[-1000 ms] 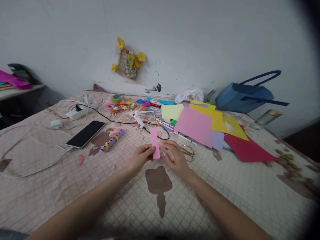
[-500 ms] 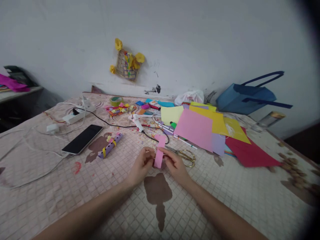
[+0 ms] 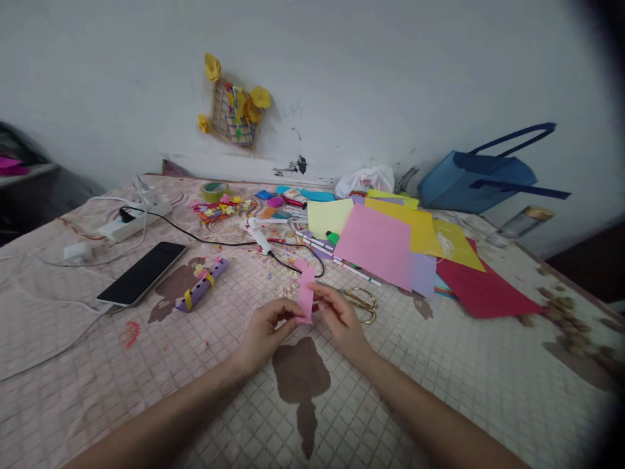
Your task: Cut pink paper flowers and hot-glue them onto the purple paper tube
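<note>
A narrow pink paper strip (image 3: 306,298) stands between my hands over the table, its lower end slightly bent. My left hand (image 3: 267,331) pinches its lower left edge between thumb and fingers. On the other side, my right hand (image 3: 342,324) has its fingertips closed at the strip's right edge. Gold-handled scissors (image 3: 364,303) lie just past my right hand, their blades partly hidden. Behind the strip is a white glue gun (image 3: 258,236) with a black cord. To the left lies a purple dotted paper roll (image 3: 201,286) with yellow bands.
A phone (image 3: 142,273) and a power strip (image 3: 135,220) with cables lie left. Stacked coloured paper (image 3: 375,244), a blue bag (image 3: 473,182) and a glass jar (image 3: 522,225) stand to the right. Green tape (image 3: 215,191) and paper scraps (image 3: 222,208) are at the back.
My left hand has shifted its pinch lower on the pink strip, and the strip leans a little differently. The whole view has turned slightly right.
</note>
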`<move>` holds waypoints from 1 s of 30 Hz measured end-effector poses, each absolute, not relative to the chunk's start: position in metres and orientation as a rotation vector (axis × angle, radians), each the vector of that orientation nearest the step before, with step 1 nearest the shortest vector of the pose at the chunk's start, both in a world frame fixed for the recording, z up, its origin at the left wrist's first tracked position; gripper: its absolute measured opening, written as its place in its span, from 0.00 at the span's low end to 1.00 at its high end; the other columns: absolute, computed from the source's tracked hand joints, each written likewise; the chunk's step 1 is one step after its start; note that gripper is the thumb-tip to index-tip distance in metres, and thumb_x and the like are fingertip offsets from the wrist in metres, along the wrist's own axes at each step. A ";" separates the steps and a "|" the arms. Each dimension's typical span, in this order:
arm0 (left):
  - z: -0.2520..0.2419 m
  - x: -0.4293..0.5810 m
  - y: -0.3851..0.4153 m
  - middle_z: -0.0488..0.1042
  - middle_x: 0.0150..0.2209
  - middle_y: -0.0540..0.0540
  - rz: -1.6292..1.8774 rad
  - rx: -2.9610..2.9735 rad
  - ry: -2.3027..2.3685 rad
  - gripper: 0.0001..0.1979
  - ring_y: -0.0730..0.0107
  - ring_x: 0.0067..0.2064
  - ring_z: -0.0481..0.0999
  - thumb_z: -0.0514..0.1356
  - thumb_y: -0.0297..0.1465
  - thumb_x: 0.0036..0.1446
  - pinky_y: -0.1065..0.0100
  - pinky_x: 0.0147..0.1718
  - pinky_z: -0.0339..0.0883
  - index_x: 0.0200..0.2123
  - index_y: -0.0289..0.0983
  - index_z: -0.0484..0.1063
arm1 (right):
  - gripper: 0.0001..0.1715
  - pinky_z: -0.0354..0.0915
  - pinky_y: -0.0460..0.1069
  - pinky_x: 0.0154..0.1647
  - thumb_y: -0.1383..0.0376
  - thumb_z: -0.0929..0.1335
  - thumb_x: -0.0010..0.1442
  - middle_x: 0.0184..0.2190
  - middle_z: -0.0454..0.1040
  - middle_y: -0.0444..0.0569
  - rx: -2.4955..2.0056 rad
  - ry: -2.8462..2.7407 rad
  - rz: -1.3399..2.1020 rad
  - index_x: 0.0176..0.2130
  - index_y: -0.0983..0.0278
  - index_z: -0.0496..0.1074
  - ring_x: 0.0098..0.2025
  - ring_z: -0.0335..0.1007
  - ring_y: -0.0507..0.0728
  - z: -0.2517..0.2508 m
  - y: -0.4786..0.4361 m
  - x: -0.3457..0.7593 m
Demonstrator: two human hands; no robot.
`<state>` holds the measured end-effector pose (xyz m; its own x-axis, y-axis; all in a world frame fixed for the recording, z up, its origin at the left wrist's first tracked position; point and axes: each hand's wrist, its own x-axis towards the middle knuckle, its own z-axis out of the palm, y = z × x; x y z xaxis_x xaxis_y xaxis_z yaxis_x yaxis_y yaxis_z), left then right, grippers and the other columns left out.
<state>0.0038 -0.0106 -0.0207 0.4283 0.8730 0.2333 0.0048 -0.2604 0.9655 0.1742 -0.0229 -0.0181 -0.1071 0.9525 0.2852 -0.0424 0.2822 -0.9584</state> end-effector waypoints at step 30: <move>-0.016 0.011 -0.020 0.74 0.35 0.44 1.167 1.842 0.838 0.07 0.67 0.38 0.72 0.58 0.27 0.53 0.67 0.40 0.65 0.35 0.36 0.74 | 0.11 0.58 0.43 0.23 0.59 0.67 0.54 0.21 0.64 0.40 -0.869 -1.003 1.367 0.27 0.63 0.66 0.22 0.59 0.48 -0.018 -0.029 0.164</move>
